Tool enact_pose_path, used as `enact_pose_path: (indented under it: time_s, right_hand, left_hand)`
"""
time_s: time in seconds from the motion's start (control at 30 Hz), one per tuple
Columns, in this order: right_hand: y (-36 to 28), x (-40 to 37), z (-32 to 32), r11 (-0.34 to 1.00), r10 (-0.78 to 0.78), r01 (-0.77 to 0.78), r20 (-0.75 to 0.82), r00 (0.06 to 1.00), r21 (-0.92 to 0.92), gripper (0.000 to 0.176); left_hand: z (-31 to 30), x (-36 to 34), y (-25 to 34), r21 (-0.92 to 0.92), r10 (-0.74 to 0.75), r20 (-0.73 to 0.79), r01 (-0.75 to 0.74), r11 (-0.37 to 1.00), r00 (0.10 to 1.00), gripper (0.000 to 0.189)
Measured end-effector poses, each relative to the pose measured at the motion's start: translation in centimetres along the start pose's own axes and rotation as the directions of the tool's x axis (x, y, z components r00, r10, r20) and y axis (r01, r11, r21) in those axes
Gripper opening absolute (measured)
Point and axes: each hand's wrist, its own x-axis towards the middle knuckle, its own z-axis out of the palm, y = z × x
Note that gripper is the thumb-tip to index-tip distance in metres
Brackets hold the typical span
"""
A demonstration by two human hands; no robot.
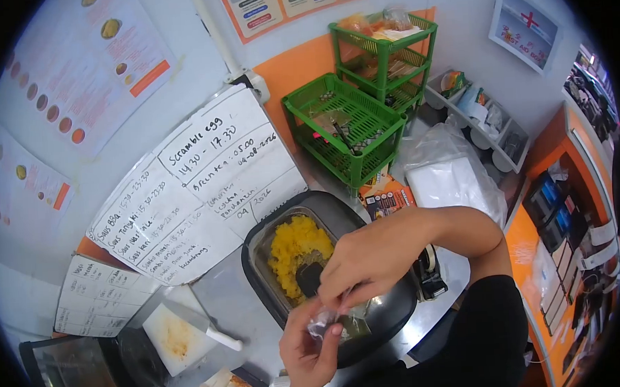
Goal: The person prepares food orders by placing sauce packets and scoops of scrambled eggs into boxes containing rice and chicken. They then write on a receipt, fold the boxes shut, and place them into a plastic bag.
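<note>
My left hand (308,349) pinches a small clear plastic bag (321,323) over the near side of a black oblong pan. My right hand (358,264) reaches in from the right, its fingertips pinched at the top of the same bag, close against my left fingers. Just beyond the bag, something dark green (356,328) shows beside my left thumb, partly hidden. Yellow scrambled egg (295,246) fills the left part of the black pan (338,209). A black utensil head (309,280) rests in the egg, partly covered by my right hand.
Handwritten whiteboards (199,191) lean on the wall behind the pan. Green stacked baskets (349,133) stand at the back, beside a plastic-wrapped white stack (448,187). At left, a white-handled knife (223,339) lies by a stained cutting board (174,338). A tape dispenser (431,275) sits right of the pan.
</note>
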Motion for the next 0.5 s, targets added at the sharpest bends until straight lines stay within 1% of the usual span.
enact_pose_path:
  time_s: [0.03,0.07,0.1,0.13,0.17,0.2,0.23,0.27,0.3,0.33,0.37,0.4,0.43,0.47,0.5]
  right_hand:
    - [0.2,-0.2,0.1,0.999,-0.042,0.042,-0.002,0.999,-0.007,0.012]
    - [0.5,-1.4,-1.3,0.998,-0.013,0.003,-0.152,0.988,-0.065,0.014]
    - [1.0,-3.2,-3.7,0.993,0.006,-0.042,-0.298,0.954,-0.113,0.016]
    - [0.7,-4.7,-6.4,0.951,0.286,-0.309,-0.462,0.840,0.027,0.016]
    - [3.2,-6.1,-8.5,0.948,0.267,-0.312,-0.679,0.684,0.059,0.012]
    - [6.5,-7.6,-11.4,0.868,0.258,-0.492,-0.782,0.567,-0.071,0.015]
    - [9.7,-8.5,-13.7,0.702,0.384,-0.705,-0.780,0.495,-0.102,0.022]
    - [12.5,-9.1,-14.8,0.488,0.482,-0.862,-0.782,0.396,-0.136,0.031]
    - [14.9,-9.4,-14.6,0.499,0.483,-0.854,-0.772,0.414,-0.146,0.031]
    - [17.3,-9.5,-14.2,0.359,0.488,-0.868,-0.724,0.488,-0.343,0.042]
    - [19.9,-9.1,-13.9,0.227,0.501,-0.813,-0.651,0.570,-0.536,0.052]
    - [23.3,-10.0,-14.2,0.347,0.494,-0.763,-0.585,0.643,-0.546,0.062]
    - [23.7,-9.4,-13.5,0.406,0.507,-0.782,-0.596,0.623,-0.472,0.061]
    - [28.0,-10.0,-14.1,0.510,0.715,-0.854,-0.503,0.486,-0.101,0.061]
    - [27.4,-10.6,-13.5,0.483,0.555,-0.693,-0.425,0.715,-0.535,0.053]
  left_hand:
    - [-0.6,-1.1,-0.9,0.069,-0.083,-0.024,0.085,0.994,0.996,0.057]
    - [-0.8,-1.7,-1.5,0.138,-0.161,-0.057,0.168,0.976,0.985,0.042]
    - [-0.2,-1.8,-1.4,0.170,-0.123,-0.189,0.156,0.973,0.974,0.026]
    - [-0.7,-2.4,-1.5,0.171,-0.126,-0.197,0.161,0.972,0.972,0.026]
    - [-1.7,-3.7,-1.8,0.163,-0.180,-0.246,0.223,0.961,0.953,0.024]
    - [-2.5,-5.2,-2.3,0.149,-0.233,-0.293,0.284,0.947,0.927,0.022]
    - [-3.5,-6.4,-2.9,0.178,-0.228,-0.344,0.302,0.936,0.911,0.020]
    - [-4.5,-7.8,-3.5,0.210,-0.219,-0.397,0.321,0.924,0.891,0.019]
    - [-5.3,-8.7,-3.6,0.281,-0.195,-0.452,0.346,0.895,0.870,0.017]
    - [-5.7,-9.8,-3.5,0.203,-0.250,-0.493,0.389,0.899,0.833,0.016]
    - [-6.6,-10.6,-3.6,0.242,-0.213,-0.505,0.374,0.895,0.836,0.014]
    - [-7.5,-12.2,-3.8,0.284,-0.177,-0.546,0.380,0.880,0.819,0.013]
    - [-8.0,-13.4,-3.6,0.324,-0.169,-0.588,0.422,0.847,0.791,0.015]
    - [-8.7,-14.3,-3.1,0.355,-0.163,-0.643,0.480,0.802,0.748,0.016]
    - [-9.1,-15.9,-2.2,0.388,-0.152,-0.703,0.554,0.737,0.694,0.018]
